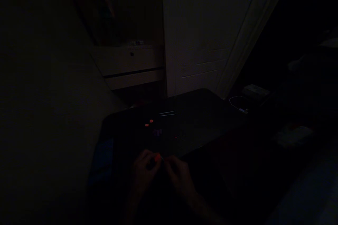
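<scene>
The scene is very dark. Near the front of a black table, my left hand (pixel 144 168) pinches a small bright orange piece (pixel 157 157) between thumb and fingers. My right hand (pixel 178 174) is close beside it, fingers closed on a thin pale rod (pixel 162 159) whose tip meets or nearly meets the orange piece. Farther back lie loose orange pieces (pixel 151 121) and a small cluster of purple pieces (pixel 157 132). Two thin metal rods (pixel 167 114) rest side by side behind them. A tiny red bit (pixel 175 137) lies to the right.
The black table (pixel 200 112) has rounded corners. A dark bluish flat object (pixel 102 160) sits at its left edge. Behind stand drawers (pixel 129 61) and a pale door (pixel 198 35). A white cable (pixel 232 99) and a box (pixel 255 91) lie beyond the right side.
</scene>
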### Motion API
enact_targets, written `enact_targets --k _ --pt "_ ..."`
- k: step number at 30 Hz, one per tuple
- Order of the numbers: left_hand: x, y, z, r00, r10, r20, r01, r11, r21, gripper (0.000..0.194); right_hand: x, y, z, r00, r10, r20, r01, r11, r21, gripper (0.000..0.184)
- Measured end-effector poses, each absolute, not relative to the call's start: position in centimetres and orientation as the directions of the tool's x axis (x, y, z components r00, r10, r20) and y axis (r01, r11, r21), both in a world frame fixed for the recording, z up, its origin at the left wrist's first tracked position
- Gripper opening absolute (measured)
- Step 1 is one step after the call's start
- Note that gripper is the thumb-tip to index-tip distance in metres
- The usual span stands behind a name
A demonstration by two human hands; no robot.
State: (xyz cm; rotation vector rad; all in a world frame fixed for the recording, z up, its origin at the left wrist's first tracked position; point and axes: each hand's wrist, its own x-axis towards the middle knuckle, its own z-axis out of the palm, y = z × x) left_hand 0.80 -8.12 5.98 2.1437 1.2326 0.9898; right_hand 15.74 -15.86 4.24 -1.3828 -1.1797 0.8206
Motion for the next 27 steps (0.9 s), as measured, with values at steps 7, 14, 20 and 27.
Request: enact_targets --k 7,14,20,27 --pt "0.5 -7.8 5.4 0.340 0.877 0.340 0.525 -0.477 0.704 0.017 16.2 -15.8 4.0 0.160 0.962 0.221 0.313 0.163 -0.936 0.023" --pt "0.6 -7.8 5.5 0.337 0.874 0.350 0.536 -0.484 0.692 0.017 16.7 -15.5 4.4 0.184 0.954 0.238 0.341 0.165 -0.926 0.024" --pt "0.2 -7.8 5.3 0.370 0.863 0.343 0.543 -0.501 0.674 0.019 17.3 -15.0 3.9 0.273 0.945 0.179 0.299 0.094 -0.950 0.024" --pt "-0.6 -7.3 5.4 0.468 0.834 0.293 0.512 -0.526 0.679 0.024 19.3 -14.7 4.6 0.114 0.959 0.260 0.514 0.167 -0.841 0.026"
